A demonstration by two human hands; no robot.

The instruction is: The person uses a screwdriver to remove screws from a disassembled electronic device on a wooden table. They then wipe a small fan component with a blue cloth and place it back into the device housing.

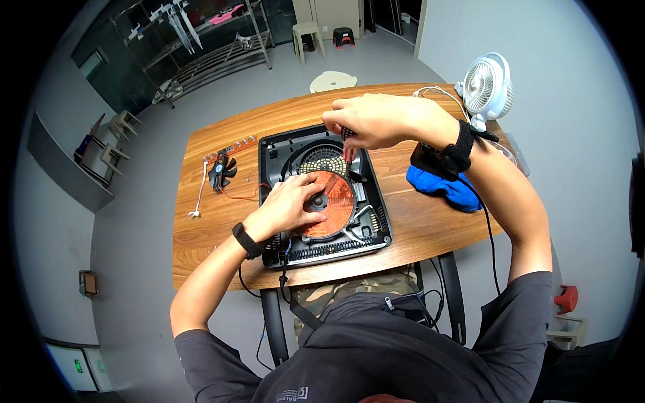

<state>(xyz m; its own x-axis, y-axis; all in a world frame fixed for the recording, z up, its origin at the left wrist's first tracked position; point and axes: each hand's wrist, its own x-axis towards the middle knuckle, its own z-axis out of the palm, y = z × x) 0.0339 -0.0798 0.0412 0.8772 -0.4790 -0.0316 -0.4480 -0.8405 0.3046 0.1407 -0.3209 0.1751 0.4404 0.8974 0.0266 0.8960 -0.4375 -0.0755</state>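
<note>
An opened black appliance housing (pixel 384 225), which looks like the base of an induction cooker, lies on the wooden table before me. Inside it sits a round copper-coloured coil (pixel 339 213). My left hand (pixel 290 203) rests on the coil with fingers spread, thumb and fingertips around its dark centre. Above the far right part of the housing, my right hand (pixel 376 121) is closed around a screwdriver (pixel 348 133) with a dark, textured handle, pointing downward. Its tip is hard to make out. Beyond the coil shows a round vent grille (pixel 322 158) in the housing floor.
Left of the housing lie a small black fan (pixel 220 173) with red wires, an orange circuit strip (pixel 240 145) and a white cable (pixel 200 195). A blue cloth (pixel 447 191) is under my right forearm. A white desk fan (pixel 485 91) stands at the far right corner.
</note>
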